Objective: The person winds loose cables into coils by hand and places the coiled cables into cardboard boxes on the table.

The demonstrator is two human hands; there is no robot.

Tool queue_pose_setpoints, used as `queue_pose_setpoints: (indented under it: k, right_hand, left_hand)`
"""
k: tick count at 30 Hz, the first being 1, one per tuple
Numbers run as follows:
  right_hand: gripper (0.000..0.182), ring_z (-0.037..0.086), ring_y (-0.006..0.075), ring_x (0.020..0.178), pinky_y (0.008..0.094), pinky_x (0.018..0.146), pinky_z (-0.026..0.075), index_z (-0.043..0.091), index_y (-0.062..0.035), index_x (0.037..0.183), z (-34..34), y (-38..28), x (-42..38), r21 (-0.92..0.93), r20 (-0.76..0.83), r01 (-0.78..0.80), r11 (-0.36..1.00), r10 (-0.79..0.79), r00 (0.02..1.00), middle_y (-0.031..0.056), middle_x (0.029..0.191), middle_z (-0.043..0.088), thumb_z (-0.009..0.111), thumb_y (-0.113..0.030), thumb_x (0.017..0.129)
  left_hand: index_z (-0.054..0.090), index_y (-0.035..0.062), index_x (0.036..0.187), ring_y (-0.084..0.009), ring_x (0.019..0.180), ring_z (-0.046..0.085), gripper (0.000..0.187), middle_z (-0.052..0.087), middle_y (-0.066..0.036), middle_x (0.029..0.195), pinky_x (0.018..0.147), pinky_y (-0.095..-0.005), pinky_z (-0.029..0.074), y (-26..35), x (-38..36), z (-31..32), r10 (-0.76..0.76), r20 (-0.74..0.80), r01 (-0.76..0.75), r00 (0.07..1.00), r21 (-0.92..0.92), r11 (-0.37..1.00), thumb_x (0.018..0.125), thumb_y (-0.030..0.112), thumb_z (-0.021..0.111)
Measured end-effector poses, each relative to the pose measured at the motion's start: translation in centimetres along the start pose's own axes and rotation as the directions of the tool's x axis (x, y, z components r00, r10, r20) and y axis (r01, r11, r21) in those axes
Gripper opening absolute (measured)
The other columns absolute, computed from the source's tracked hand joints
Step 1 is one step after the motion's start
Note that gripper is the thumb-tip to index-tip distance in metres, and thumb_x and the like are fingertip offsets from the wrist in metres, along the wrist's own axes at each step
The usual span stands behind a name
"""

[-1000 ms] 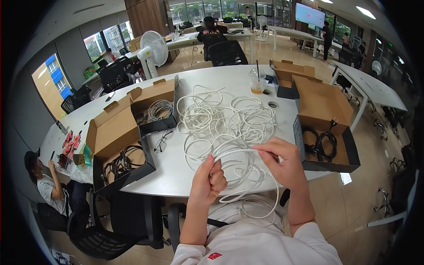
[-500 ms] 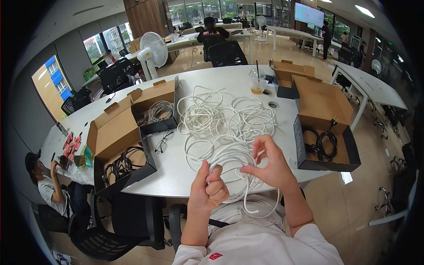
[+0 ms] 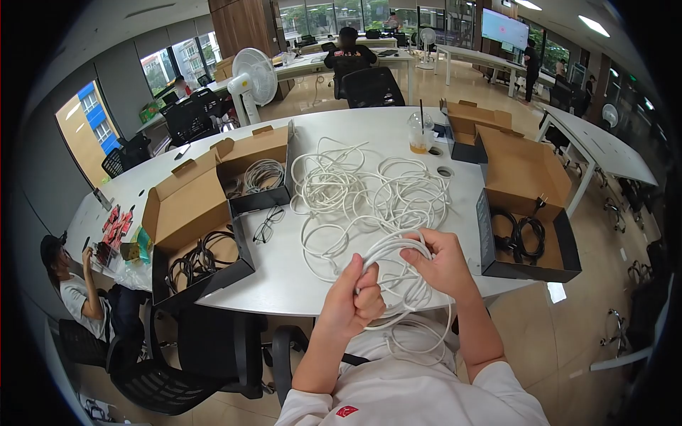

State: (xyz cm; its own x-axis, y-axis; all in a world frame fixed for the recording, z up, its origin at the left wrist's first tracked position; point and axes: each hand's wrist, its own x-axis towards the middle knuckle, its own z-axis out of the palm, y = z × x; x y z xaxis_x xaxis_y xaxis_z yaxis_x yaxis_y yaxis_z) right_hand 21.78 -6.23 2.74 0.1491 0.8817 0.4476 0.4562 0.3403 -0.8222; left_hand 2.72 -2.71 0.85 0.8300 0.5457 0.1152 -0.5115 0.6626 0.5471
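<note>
A looped bundle of white cable is gripped between my two hands at the near edge of the table. My left hand is closed around the bundle's left side, thumb up. On the right side, my right hand pinches the loops with thumb and fingers. Strands hang from the bundle towards my lap. Beyond the hands lies a loose tangle of white cable, with more loops spread to its right.
Open cardboard boxes with black cables stand left and right; another holds grey cable. Glasses lie beside the left boxes. A plastic cup with a straw stands at the back. A person sits at the left.
My hands have drawn the held loops closer together, and my right hand has closed onto the bundle. My left hand has shifted slightly right.
</note>
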Motion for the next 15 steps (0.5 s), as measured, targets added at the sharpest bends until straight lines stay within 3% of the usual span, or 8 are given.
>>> queue_pose_setpoints:
  k: [2,5,7,11,15]
  right_hand:
    - [0.037,0.034,0.0126,0.051,0.0247,0.053,0.040,0.064,0.0061,0.085,-0.8,-1.6,-0.3,-0.191,0.005,0.068,0.979,-0.068,0.998,0.0076,0.055,0.041,0.075,-0.029,0.081]
    - [0.040,0.034,0.0133,0.049,0.0266,0.049,0.037,0.064,0.0063,0.082,-1.0,-1.7,-0.4,-0.192,0.000,0.170,0.967,-0.173,0.985,0.0088,0.053,0.036,0.076,-0.032,0.079]
    - [0.040,0.035,0.0137,0.048,0.0275,0.049,0.037,0.064,0.0053,0.081,-1.2,-1.8,-0.7,-0.218,0.043,0.118,0.969,-0.111,0.993,0.0087,0.053,0.037,0.076,-0.033,0.079]
    - [0.036,0.037,0.0138,0.047,0.0282,0.048,0.036,0.065,0.0026,0.084,-1.7,-2.3,-1.2,-0.224,0.140,0.022,0.974,0.010,0.990,0.0079,0.051,0.039,0.074,-0.032,0.080]
    - [0.030,0.037,0.0131,0.047,0.0283,0.048,0.035,0.064,0.0003,0.093,-3.5,-3.0,-1.1,-0.121,0.445,0.008,0.993,0.047,0.894,0.0050,0.051,0.041,0.071,-0.028,0.083]
  left_hand:
    - [0.031,0.0169,0.070,-0.0069,0.037,0.010,0.045,0.014,0.009,0.047,0.038,-0.0255,0.012,0.4,0.1,-0.4,-0.015,-0.034,0.015,0.999,-0.019,1.000,0.102,0.048,0.025]
    - [0.031,0.0163,0.069,-0.0064,0.039,0.012,0.045,0.017,0.008,0.048,0.038,-0.0250,0.013,0.8,0.0,-0.8,-0.045,-0.048,0.044,0.998,-0.029,0.999,0.102,0.047,0.029]
    - [0.031,0.0159,0.069,-0.0061,0.039,0.013,0.045,0.018,0.008,0.048,0.038,-0.0246,0.013,0.9,-0.1,-0.8,-0.055,-0.062,0.053,0.997,-0.026,0.998,0.102,0.046,0.031]
    - [0.034,0.0147,0.068,-0.0050,0.040,0.016,0.044,0.021,0.008,0.049,0.038,-0.0239,0.014,1.0,-0.4,-0.6,0.030,-0.071,-0.013,0.997,0.225,0.974,0.102,0.042,0.034]
    - [0.037,0.0127,0.068,-0.0037,0.043,0.018,0.042,0.025,0.009,0.052,0.039,-0.0231,0.014,1.5,-1.0,-0.4,0.096,-0.019,-0.076,0.995,0.471,0.879,0.102,0.037,0.039]
